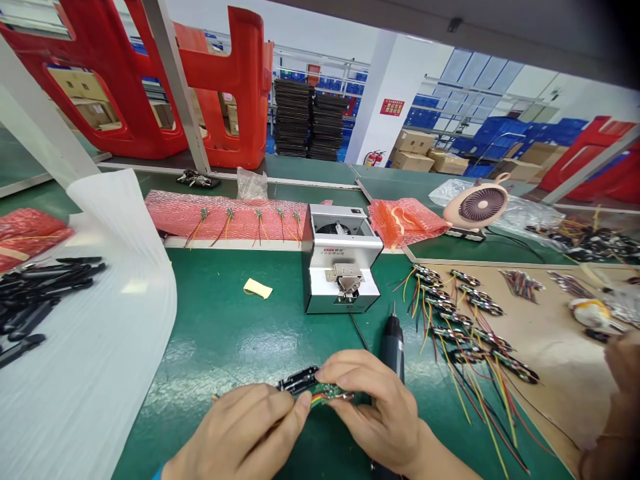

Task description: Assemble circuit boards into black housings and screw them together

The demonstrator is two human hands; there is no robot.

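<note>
Now — wired circuit board (327, 395) lying crosswise, black housing (299, 380) leftward — left hand (235, 433), right hand (375, 407): fingers clamped on it

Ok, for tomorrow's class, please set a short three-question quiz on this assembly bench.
1. What do the left hand and right hand hold together above the green bench mat?
2. True or false: the small yellow foam pad lies to the left of the silver-and-white metal screw feeder.
3. Fill in the blank: the black electric screwdriver lies just beyond the ____ hand.

Key:
1. A black plastic housing with a green circuit board and coloured wires
2. True
3. Right
</note>
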